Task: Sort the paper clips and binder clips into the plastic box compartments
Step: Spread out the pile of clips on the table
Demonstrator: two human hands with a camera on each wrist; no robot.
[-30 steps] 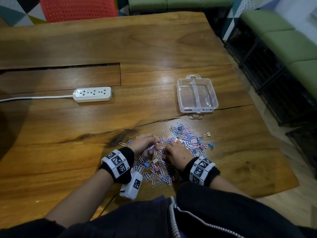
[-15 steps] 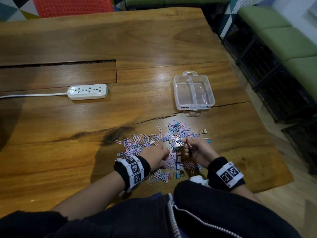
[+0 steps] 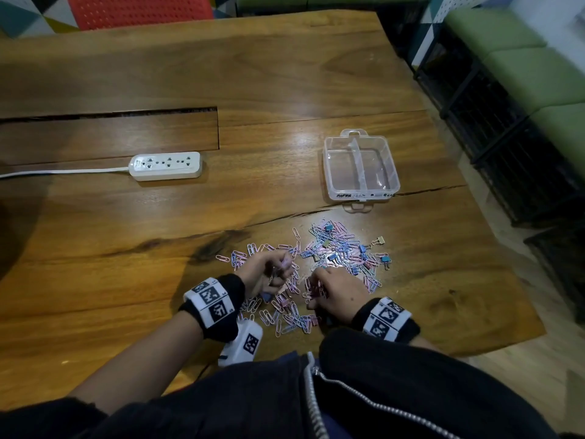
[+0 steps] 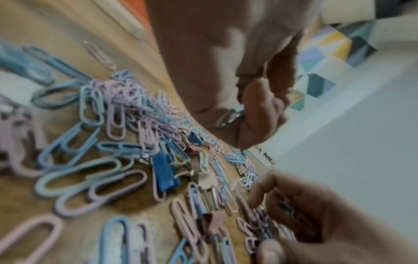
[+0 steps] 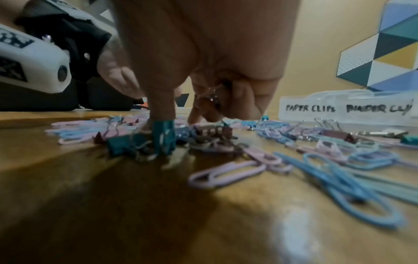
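Both grips curl over the clip pile (image 3: 319,264) on the counter (image 3: 126,232): left hand (image 3: 264,274) holding a clip, right hand (image 3: 337,293) clutching metal-looped clips. Beyond them, the two-compartment plastic box (image 3: 361,167) holds nothing.

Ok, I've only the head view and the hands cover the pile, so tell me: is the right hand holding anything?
Observer: Yes, the right hand curls round a shiny metal piece, one fingertip on a teal binder clip.
Operator: And the left?
Observer: The left hand pinches a silvery wire loop.
Operator: Box labels?
Observer: The plastic box front reads PAPER CLIPS on its left half, BINDER on its right.
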